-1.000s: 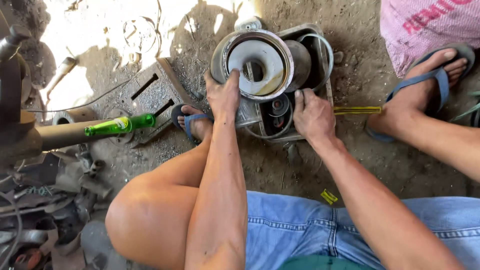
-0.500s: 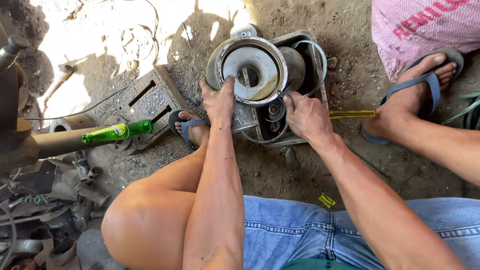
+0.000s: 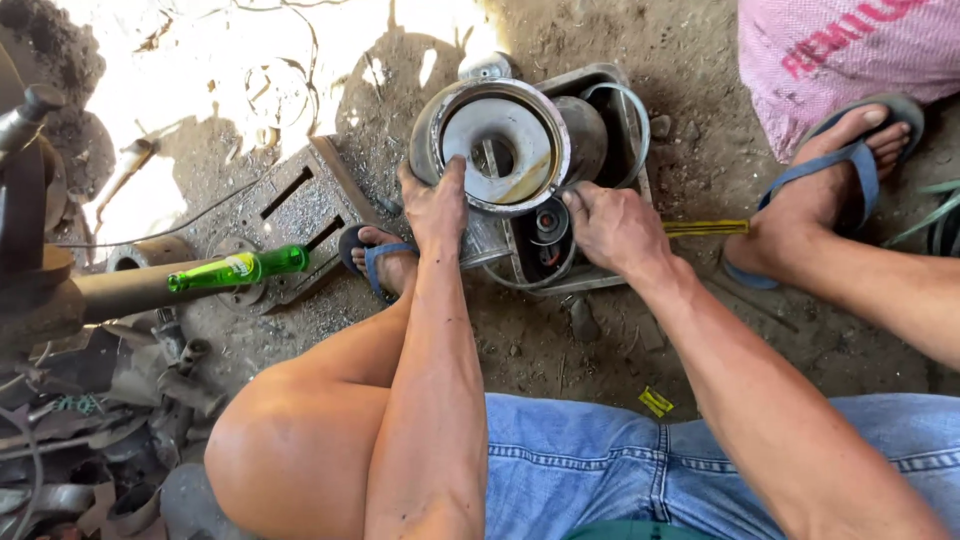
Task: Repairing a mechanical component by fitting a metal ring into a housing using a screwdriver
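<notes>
the round metal housing point(image 3: 497, 145) sits on bare dirt ground point(image 3: 560, 350) just ahead of the person's knees, tipped so its open face looks up at the camera. it is a dull grey drum with a thick bright rim, a pale flat disc set inside it and a dark round hole at the middle crossed by a small bar; streaks of rust-brown stain the lower part of the disc. behind and to its right a second grey cylinder point(image 3: 585, 135) and a thin metal ring point(image 3: 625, 120) lie in the same cluster, and below the rim a small black round part point(image 3: 547, 222) shows. the left hand point(image 3: 435, 205) lies flat against the drum's lower left edge, fingers together and reaching up onto the rim. the right hand point(image 3: 610, 228) is curled, knuckles up, gripping the lower right edge beside the black part. a green glass bottle point(image 3: 238, 270) lies well off to the left, and a yellow-handled tool point(image 3: 705, 228) lies just right of the right hand.
</notes>
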